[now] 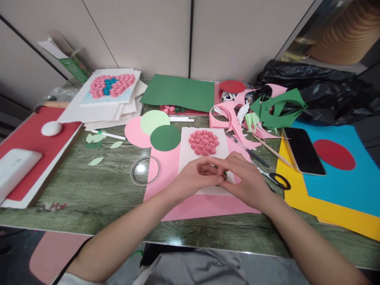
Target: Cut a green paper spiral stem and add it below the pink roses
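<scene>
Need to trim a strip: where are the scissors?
In the head view, the scissors lie right of centre, beside the right hand, their black handle at the left edge of the yellow sheet.

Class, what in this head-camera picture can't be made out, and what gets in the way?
All in the head view:
Dark green piece between the left hand and right hand: the hands hide most of it; shape unclear.
Pink coils at the green sheet: partly covered by it; number unclear.
White case: cut off by the left edge.
Green box: lettering too small to read.
</scene>
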The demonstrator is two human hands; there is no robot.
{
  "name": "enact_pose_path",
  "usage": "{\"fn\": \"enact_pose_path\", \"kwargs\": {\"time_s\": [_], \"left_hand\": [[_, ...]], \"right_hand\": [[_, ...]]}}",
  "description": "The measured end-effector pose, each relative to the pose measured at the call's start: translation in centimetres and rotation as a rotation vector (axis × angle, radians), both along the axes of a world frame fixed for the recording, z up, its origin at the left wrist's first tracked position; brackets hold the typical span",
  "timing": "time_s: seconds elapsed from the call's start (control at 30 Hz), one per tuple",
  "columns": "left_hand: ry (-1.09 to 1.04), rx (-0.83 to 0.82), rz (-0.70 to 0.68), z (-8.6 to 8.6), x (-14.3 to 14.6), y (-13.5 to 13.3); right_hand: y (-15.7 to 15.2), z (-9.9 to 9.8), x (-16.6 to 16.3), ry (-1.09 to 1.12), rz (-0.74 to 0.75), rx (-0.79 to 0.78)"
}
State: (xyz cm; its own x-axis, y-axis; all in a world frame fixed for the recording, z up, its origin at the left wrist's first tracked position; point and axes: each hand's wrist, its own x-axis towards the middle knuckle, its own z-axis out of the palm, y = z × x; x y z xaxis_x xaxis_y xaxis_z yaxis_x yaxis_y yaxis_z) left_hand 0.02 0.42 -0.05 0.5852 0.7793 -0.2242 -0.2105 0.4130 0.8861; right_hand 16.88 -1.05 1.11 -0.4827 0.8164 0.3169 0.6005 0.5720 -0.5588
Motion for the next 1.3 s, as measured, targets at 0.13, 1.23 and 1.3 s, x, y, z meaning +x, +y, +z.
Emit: {"fn": "enact_pose_path", "kwargs": {"time_s": [0.13,1.23,1.3], "left_hand": [[-0.003,-0.016,0.007,0.0,0.0,0.0],[-0.029,-0.088,0.035,0.0,-0.2,0.2],[-0.046,-0.091,0.037,-0.1,-0.3,0.3]], "right_hand": [[-0.1,-0.2,0.0,0.006,0.004,0.011],[-0.2,-0.5,-0.2,0.139,-0.059,-0.011],[-0.2,-0.5,0.0,0.148,-0.053,-0.022]]}}
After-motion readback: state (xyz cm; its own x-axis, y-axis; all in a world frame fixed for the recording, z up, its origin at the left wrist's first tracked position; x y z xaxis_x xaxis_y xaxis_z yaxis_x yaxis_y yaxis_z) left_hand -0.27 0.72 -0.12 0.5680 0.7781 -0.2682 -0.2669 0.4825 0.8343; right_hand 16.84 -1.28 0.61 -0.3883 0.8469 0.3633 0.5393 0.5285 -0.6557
